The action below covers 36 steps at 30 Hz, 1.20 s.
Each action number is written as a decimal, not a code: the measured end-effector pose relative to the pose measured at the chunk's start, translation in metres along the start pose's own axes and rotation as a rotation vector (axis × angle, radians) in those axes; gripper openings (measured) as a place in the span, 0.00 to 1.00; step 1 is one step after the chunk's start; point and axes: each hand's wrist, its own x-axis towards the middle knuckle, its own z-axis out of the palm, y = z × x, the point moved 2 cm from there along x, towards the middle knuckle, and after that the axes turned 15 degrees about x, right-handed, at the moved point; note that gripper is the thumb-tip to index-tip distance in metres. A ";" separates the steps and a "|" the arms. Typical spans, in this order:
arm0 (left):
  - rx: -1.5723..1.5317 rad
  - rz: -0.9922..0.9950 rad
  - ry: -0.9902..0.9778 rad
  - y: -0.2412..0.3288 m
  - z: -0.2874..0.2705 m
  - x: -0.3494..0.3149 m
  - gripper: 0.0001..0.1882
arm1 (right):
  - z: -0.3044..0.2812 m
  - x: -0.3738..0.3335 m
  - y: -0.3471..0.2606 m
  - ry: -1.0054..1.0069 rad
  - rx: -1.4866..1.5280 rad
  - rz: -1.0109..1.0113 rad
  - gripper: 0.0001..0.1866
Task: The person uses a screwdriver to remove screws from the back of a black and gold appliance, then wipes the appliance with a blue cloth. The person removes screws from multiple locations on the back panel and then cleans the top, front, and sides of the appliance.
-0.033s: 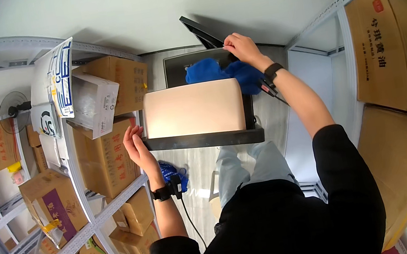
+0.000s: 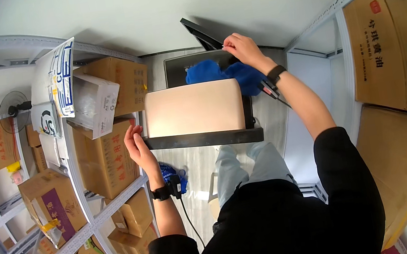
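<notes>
A beige box-shaped housing point(image 2: 194, 110) with rounded corners and a black front edge strip point(image 2: 203, 139) is in front of me at the middle. Beside the strip's left end is my left hand point(image 2: 138, 147), fingers loosely bent and apart, touching or nearly touching the corner. Behind the housing, a dark open bin point(image 2: 171, 72) shows its far part. Blue cloth point(image 2: 205, 71) lies over the bin and runs under my right wrist. My right hand point(image 2: 243, 49) is above the bin's far right corner, fingertips pinched together; anything between them is too small to make out.
A black panel point(image 2: 201, 33) leans against the far wall. Metal shelves point(image 2: 82, 193) with cartons stand on the left, and large cartons point(image 2: 388, 42) on the right. A blue bag point(image 2: 174, 175) lies on the floor near my left wrist. Cables hang from both wrists.
</notes>
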 end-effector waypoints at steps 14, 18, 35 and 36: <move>-0.586 0.122 -0.599 0.177 0.027 -0.042 0.14 | -0.073 -0.042 -0.307 -0.066 -0.054 -0.858 0.09; -0.811 -0.023 -0.672 0.182 0.036 -0.050 0.11 | -0.071 -0.054 -0.314 -0.087 -0.084 -0.852 0.11; -1.120 -0.301 -0.821 0.168 0.043 -0.069 0.08 | -0.058 -0.086 -0.312 -0.085 0.079 -0.581 0.10; -1.123 -0.299 -0.820 0.166 0.041 -0.068 0.08 | -0.056 -0.086 -0.315 -0.085 0.063 -0.569 0.09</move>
